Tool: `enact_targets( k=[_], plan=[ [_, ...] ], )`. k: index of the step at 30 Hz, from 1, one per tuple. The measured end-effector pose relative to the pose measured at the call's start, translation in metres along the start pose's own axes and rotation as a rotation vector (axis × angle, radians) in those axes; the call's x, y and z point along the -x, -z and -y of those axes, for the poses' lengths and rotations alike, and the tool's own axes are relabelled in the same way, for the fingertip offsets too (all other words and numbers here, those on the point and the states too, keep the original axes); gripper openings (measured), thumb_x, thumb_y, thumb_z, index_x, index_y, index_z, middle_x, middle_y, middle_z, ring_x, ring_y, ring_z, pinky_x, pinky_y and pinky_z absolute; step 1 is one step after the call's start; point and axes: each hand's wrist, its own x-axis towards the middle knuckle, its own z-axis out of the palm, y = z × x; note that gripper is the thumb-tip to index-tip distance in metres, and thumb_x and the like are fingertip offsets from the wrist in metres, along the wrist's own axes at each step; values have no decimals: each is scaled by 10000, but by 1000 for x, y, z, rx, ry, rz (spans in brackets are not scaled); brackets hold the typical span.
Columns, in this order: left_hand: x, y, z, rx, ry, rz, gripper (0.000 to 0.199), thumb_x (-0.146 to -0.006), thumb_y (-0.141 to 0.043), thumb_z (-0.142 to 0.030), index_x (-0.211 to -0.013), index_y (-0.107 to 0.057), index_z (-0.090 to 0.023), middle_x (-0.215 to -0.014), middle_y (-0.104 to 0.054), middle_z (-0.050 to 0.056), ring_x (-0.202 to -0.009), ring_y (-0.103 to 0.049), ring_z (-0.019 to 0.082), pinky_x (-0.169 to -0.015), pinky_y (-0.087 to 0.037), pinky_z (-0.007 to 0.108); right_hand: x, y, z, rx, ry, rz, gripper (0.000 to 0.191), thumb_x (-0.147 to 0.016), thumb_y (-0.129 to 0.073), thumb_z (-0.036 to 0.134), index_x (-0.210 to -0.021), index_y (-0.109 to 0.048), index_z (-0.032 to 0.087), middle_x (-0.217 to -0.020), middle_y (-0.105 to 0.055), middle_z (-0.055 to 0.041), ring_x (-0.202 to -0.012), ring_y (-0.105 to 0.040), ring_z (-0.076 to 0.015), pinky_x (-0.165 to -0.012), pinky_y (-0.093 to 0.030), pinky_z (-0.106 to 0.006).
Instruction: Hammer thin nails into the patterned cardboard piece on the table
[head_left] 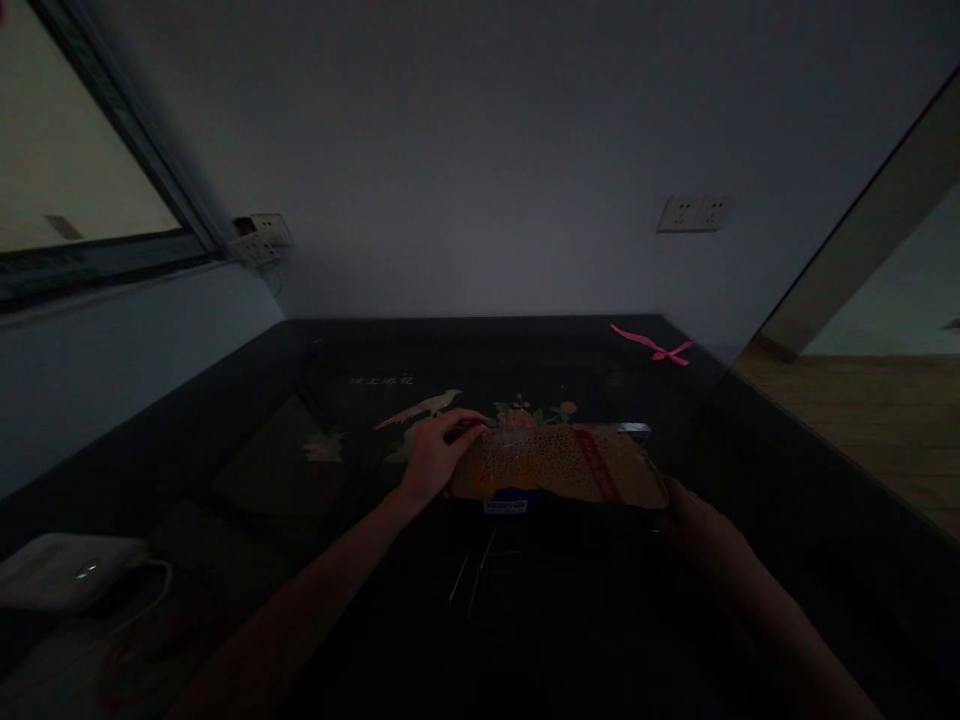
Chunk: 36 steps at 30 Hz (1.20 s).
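A brown cardboard box with a dotted top, a red stripe and a blue label lies near the middle of the dark table. At its left end, my left hand grips the upper edge, thumb and fingers bent toward each other. My right hand is against the right end of the box; its fingers are mostly hidden in shadow. A small silvery strip shows at the far right corner of the box. The underside of the box is too dark to make out.
A pink ribbon lies at the table's back right. Thin light sticks or strands show in front of the box. A white device with a cable sits at the left. Wall sockets are beyond the dark table.
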Motion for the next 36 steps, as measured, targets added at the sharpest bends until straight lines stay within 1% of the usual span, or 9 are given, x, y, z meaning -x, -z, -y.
enact_targets(
  k=[6,11,13,15,18,21,27,32,36],
  plan=[
    [3,-2,2,-52,-17,25,179,-821,-576,-319,-909,-666,-192,-911,-702,36,-835,-662,176,-796,-519,305,-12,-10,-10,-170,17,-86,516,-792,-469,149,-1301,-412,90,-1188,-607,-172,-1044,-600,-254,-833,-447,-324],
    [4,-2,6,-51,-12,42,191,-821,-573,-317,-928,-661,-186,-914,-705,41,-832,-662,180,-801,-520,324,-16,9,-4,-299,47,-193,514,-815,-445,190,-1306,-404,44,-1251,-561,-182,-1076,-575,-230,-860,-455,-296],
    [4,-2,8,-55,-10,36,183,-813,-582,-320,-904,-667,-185,-920,-704,43,-845,-659,184,-809,-517,331,-9,26,3,-397,50,-246,517,-826,-447,243,-1314,-405,79,-1117,-630,-139,-924,-629,-218,-730,-502,-287],
    [4,-2,9,-60,-8,29,179,-806,-592,-325,-886,-673,-186,-920,-703,43,-853,-655,187,-810,-515,333,4,46,14,-629,11,-273,572,-802,-513,381,-1303,-424,120,-698,-627,-26,-525,-580,-175,-439,-448,-257],
    [4,-3,11,-64,-10,16,169,-799,-603,-314,-872,-681,-183,-907,-704,44,-851,-651,187,-803,-511,327,30,76,35,-940,104,-205,548,-786,-532,424,-1258,-450,158,-481,-400,85,-334,-362,-84,-317,-297,-187],
    [4,-4,12,-69,-24,3,170,-804,-600,-310,-868,-688,-180,-899,-706,44,-849,-650,188,-801,-503,323,52,91,59,-1070,148,-66,593,-748,-582,435,-1275,-434,207,-535,-444,78,-316,-308,-51,-287,-238,-163],
    [4,-3,14,-156,-51,-14,143,-815,-593,-284,-867,-693,-196,-908,-706,34,-862,-640,186,-823,-484,338,72,89,113,-1035,231,257,663,-705,-635,401,-1308,-469,182,-595,-538,39,-328,-341,-48,-275,-273,-163],
    [4,-4,15,-158,-45,-3,124,-812,-605,-273,-845,-699,-200,-882,-711,33,-851,-638,184,-824,-475,330,82,97,145,-1062,319,274,616,-752,-593,358,-1319,-461,157,-499,-480,76,-281,-309,-34,-259,-239,-145],
    [5,-5,18,-169,-12,-1,149,-811,-605,-291,-853,-704,-189,-879,-710,43,-838,-638,186,-794,-480,316,76,86,153,-989,354,351,574,-785,-568,338,-1327,-454,188,-479,-456,89,-285,-323,-43,-270,-272,-149]
  ],
)
